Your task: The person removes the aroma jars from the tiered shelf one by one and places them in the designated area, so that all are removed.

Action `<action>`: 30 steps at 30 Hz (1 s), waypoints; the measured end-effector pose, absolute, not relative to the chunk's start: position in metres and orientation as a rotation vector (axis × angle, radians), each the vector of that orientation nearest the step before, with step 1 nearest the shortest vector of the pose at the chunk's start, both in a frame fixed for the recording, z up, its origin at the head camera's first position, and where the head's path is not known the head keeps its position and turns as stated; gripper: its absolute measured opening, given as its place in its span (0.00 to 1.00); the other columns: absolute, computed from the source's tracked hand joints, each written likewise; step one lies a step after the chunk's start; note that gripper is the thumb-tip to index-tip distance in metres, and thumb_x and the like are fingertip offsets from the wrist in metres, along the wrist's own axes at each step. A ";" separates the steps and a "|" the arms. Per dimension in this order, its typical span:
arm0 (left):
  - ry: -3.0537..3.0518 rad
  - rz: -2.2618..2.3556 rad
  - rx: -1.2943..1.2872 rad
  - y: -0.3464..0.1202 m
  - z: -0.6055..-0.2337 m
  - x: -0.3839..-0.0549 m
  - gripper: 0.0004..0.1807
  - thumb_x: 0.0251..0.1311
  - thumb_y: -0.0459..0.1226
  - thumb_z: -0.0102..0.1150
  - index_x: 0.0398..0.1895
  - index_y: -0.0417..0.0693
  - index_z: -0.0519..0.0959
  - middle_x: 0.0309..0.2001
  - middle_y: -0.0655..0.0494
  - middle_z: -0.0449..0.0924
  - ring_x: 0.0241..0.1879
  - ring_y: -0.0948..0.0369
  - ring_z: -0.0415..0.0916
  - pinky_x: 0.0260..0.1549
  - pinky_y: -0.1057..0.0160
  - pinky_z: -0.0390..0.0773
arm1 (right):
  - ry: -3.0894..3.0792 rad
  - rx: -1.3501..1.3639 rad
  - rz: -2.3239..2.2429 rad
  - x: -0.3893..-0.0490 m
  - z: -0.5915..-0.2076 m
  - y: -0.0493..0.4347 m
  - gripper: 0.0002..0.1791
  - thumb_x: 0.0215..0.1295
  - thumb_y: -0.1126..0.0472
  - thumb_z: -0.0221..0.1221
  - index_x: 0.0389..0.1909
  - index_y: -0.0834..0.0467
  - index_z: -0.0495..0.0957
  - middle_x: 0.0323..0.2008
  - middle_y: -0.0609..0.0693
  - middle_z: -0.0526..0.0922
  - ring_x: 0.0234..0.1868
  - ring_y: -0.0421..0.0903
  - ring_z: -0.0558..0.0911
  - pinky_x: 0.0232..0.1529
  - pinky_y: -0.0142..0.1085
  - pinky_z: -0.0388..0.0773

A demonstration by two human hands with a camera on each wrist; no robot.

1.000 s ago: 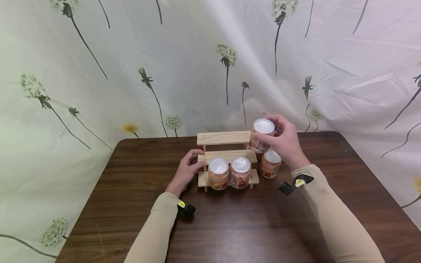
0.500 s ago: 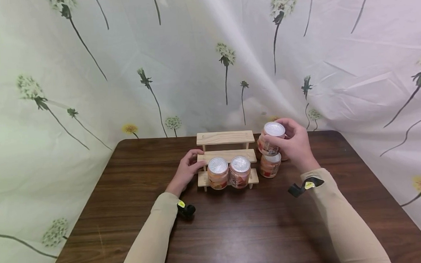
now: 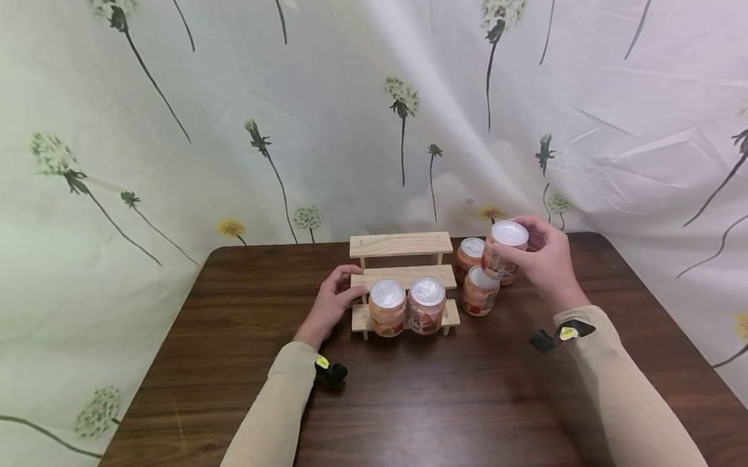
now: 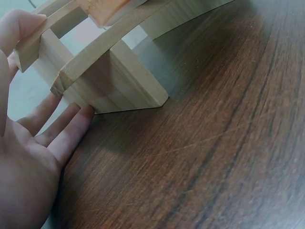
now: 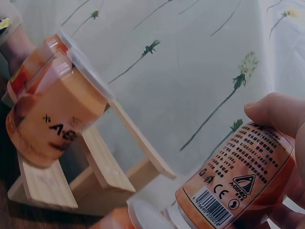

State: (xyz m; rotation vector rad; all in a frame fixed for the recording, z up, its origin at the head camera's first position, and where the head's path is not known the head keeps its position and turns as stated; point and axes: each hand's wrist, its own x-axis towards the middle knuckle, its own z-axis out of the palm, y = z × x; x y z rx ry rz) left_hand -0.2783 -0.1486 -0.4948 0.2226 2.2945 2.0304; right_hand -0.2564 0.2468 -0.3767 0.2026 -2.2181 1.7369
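A three-tier wooden rack (image 3: 400,245) stands near the back of the table. My left hand (image 3: 328,305) holds the left end of its middle tier; in the left wrist view the other fingertips touch the rack's side. On the front tier sit two orange-labelled cans with silver lids, a left can (image 3: 388,314) and a right can (image 3: 427,312). My right hand (image 3: 548,261) grips another such can (image 5: 233,176) by its side, raised right of the rack. Beneath it stand a near can (image 3: 481,297) and a back can (image 3: 466,262); another can (image 3: 508,281) is mostly hidden.
The brown wood-grain table (image 3: 409,415) reaches back to a light dandelion-print curtain (image 3: 343,122), which also hangs along both sides. Black straps with a camera (image 3: 332,375) sit on the wrists.
My right hand has carried its can to the right and a little lower, away from the rack's top tier, uncovering the back can. My left hand and the rack have stayed put.
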 end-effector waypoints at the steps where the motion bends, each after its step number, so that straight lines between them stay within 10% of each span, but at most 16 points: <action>1: 2.296 2.034 0.226 -0.149 -0.495 -0.278 0.20 0.72 0.37 0.65 0.64 0.48 0.75 0.61 0.43 0.77 0.50 0.57 0.76 0.44 0.61 0.80 | -2.216 0.203 1.732 -0.256 -0.378 0.249 0.27 0.57 0.60 0.79 0.56 0.60 0.81 0.48 0.44 0.86 0.45 0.41 0.84 0.43 0.29 0.80; 30: 2.248 2.052 0.226 -0.149 -0.496 -0.280 0.22 0.73 0.36 0.64 0.66 0.48 0.74 0.65 0.41 0.75 0.53 0.57 0.75 0.49 0.56 0.83 | -2.245 0.084 1.606 -0.243 -0.409 0.293 0.28 0.57 0.67 0.77 0.57 0.67 0.78 0.41 0.33 0.85 0.39 0.33 0.82 0.38 0.23 0.78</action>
